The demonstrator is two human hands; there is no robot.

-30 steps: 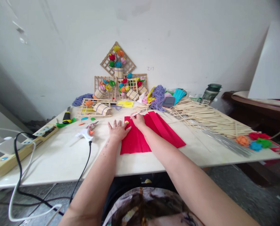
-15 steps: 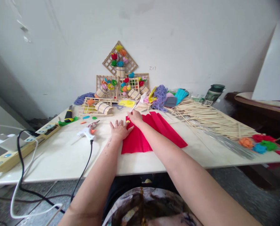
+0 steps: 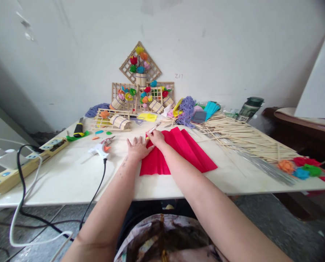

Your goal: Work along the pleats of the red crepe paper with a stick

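**Pen (image 3: 154,127) at red sheet (image 3: 192,151): slip & tear risk**

R hand (image 3: 156,138) grips the pen, fingers closed round its lower end, shaft leaning up & away; tip hidden, so contact w/ sheet unclear. L hand (image 3: 136,149) is palm down, fingers splayed, gripping nothing, thumb side over sheet's L edge, rest on tabletop (image 3: 118,185). Sheet lies flat-ish under R hand & forearm, mostly R of L hand. Sm. yellow piece (image 3: 147,138) betw. L thumb & R fingertips, largely covered.

Risks (my read): sheet looks thin & rippled, pinned mainly at one edge, so pen drag cd. bunch or tear it. If L thumb lifts or slides, yellow piece poss. shifts & pen strays. R forearm crosses the sheet; if it rubs, sheet cd. be pulled twd. the body. Hands v. close: a slip cd. ink L thumb.

L of L hand, nearby: glue gun (image 3: 100,149), heat state not visible; if L arm snags its cord (image 3: 104,171), gun cd. get dragged. Farther L, past gun: utility knife (image 3: 78,130), prob. only a worry on a wide reach. R of R hand, beyond sheet: loose thin sticks (image 3: 244,136); a bump mt. roll some onto it.
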